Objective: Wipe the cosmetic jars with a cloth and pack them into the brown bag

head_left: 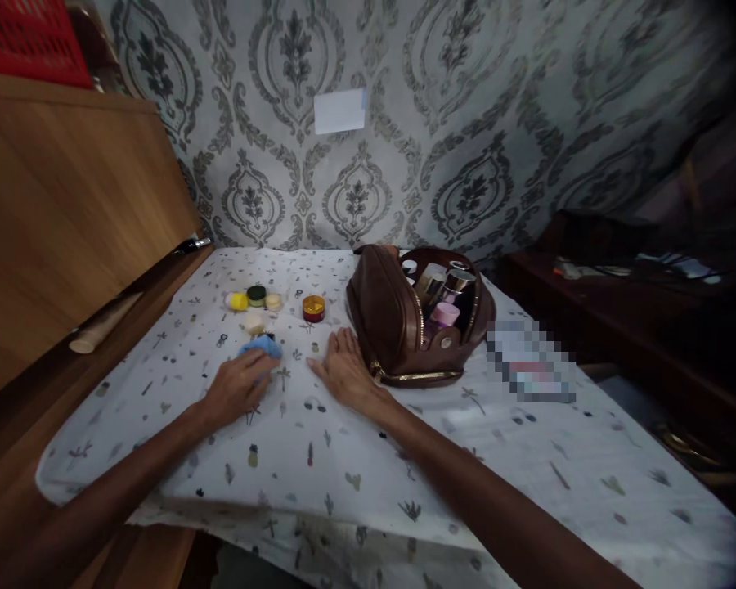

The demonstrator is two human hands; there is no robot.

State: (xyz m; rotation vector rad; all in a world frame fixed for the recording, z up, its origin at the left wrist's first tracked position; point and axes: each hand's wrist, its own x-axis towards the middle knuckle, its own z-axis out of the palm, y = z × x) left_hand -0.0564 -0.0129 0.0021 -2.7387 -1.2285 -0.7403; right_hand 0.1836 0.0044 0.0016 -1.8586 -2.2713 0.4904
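Patterned grey damask wallpaper is rising behind the white printed cloth covering your table. Your left hand is curling partly closed over a soft blue cloth — just beside small lidded jars. Your right hand is lying open and flat, holding nothing, beside the unzipped brown leather bag, which is standing full of bottles — a brown wooden cabinet is flanking the table's left side.
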